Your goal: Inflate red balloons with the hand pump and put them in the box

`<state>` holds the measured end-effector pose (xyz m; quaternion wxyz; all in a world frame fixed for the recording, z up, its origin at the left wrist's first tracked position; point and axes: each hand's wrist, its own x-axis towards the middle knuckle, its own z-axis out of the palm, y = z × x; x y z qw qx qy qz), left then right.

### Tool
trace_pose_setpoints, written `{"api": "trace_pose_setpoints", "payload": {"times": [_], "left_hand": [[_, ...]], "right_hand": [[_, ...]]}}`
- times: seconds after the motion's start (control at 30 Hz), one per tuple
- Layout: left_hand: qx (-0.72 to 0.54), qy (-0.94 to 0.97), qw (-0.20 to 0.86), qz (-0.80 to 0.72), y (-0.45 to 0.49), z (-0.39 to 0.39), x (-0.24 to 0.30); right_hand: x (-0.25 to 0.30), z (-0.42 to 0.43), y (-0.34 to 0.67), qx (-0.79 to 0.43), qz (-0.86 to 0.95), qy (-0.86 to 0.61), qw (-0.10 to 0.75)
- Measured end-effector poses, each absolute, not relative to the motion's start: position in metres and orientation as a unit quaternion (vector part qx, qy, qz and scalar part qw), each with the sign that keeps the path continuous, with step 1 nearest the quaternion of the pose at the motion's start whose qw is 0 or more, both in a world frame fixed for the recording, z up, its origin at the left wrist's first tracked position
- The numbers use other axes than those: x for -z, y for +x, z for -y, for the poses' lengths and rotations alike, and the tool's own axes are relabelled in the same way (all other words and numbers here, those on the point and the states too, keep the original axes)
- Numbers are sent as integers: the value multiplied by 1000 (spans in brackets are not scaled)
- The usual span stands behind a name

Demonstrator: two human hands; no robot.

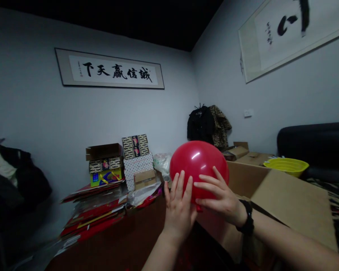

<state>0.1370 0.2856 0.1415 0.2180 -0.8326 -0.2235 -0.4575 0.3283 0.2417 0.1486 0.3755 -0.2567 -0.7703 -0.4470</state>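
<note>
A round, inflated red balloon (199,162) is in front of me, with its tied-looking neck (199,208) pointing down between my hands. My left hand (179,205) lies against the lower left of the balloon, fingers stretched upward over its surface. From the right, my right hand (222,195) rests its spread fingers across the balloon's lower front. Both hands hold the balloon together. The thumb of my right hand is hidden from view. A black band (246,217) circles my right wrist.
An open cardboard box (293,203) stands close at the right, below my right forearm. Behind it is a yellow basket (286,165) beside a black sofa (316,150). Patterned boxes (138,165) and red flat packs (96,218) are stacked at left on a dark brown surface (124,241).
</note>
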Motion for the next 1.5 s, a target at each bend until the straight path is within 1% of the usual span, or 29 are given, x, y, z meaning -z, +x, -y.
{"api": "trace_pose_setpoints", "payload": {"times": [0.1,0.27,0.4,0.57,0.8,1.07,1.33,1.43,1.5], "left_hand": [[462,-836,205,216,163,-293,-138],[448,-844,204,215,205,-306,-128],[427,-853,204,220,232,-316,-117],[399,-866,213,212,255,-330,-107],[349,-891,189,223,280,-355,-98],[289,-906,130,281,284,-361,-83],[291,-911,79,280,261,-358,-75],[306,-913,32,267,240,-356,-64],[324,-910,-34,257,223,-354,-56]], "right_hand": [[-146,-243,349,449,769,-282,357],[-140,-249,383,414,775,-348,326],[-133,-258,410,401,778,-360,324],[-124,-273,443,401,781,-382,287],[-115,-298,473,337,780,-469,239],[-111,-295,482,310,759,-504,273],[-109,-278,451,279,736,-520,332],[-101,-264,424,245,753,-504,346],[-94,-254,405,217,768,-492,348]]}}
